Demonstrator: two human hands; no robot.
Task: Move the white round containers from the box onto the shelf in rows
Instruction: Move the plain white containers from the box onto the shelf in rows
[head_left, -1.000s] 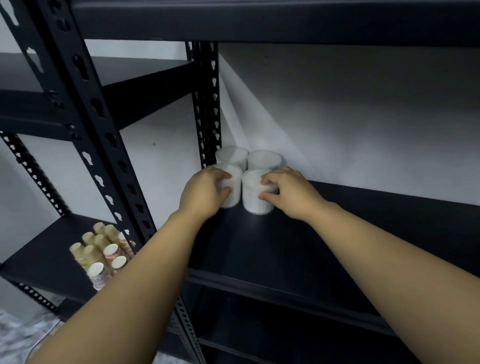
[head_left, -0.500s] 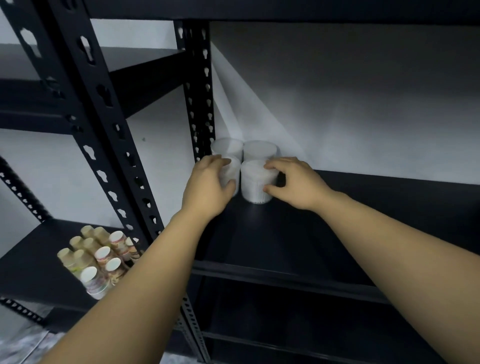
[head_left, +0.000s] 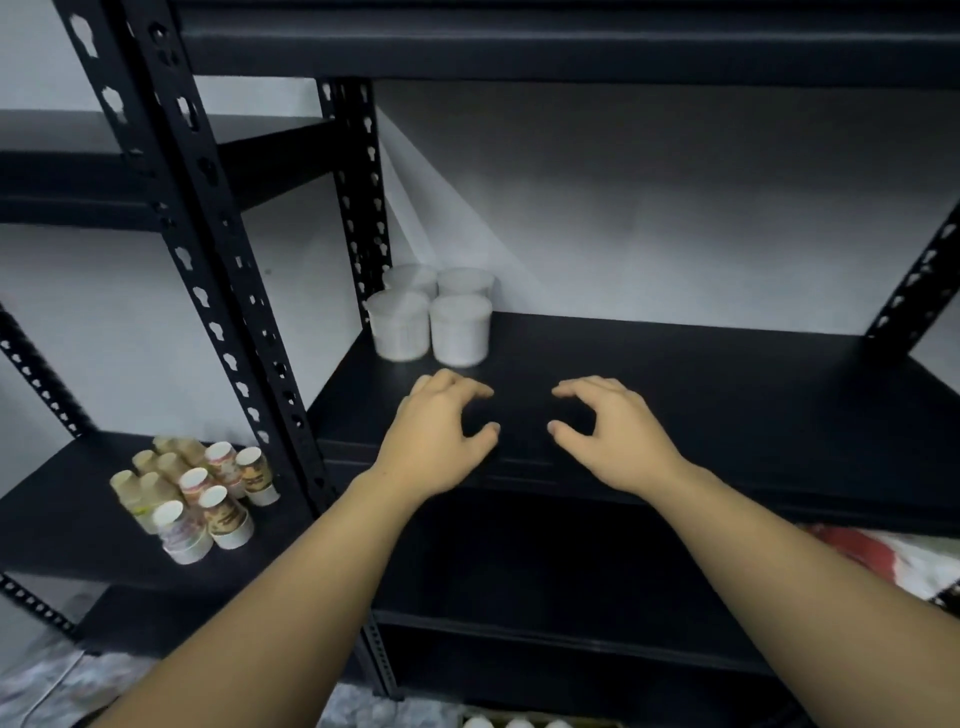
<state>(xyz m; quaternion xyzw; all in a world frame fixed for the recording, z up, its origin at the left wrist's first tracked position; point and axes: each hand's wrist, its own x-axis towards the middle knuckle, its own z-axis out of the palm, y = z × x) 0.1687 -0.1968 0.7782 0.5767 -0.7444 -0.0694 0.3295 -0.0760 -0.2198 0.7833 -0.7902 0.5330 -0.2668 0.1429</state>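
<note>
A black metal shelf (head_left: 675, 374) stands against a pale wall, and in its back left corner four white containers (head_left: 432, 317) sit upright in a two-by-two block, touching one another. My left hand (head_left: 441, 436) and right hand (head_left: 608, 436) hover over the shelf's front edge, both empty, fingers loosely curled with thumb and fingers apart. The containers lie beyond both hands, nearer the left one, and neither hand touches them. I judge the step in hand is going down for the next pair: at the bottom edge I see white lids (head_left: 519, 723), probably in the box, though it is mostly cut off. I'd take one per hand, gripping round the sides, and set them just in front of or beside the block, flush, keeping the rows straight without nudging the placed ones.
</note>
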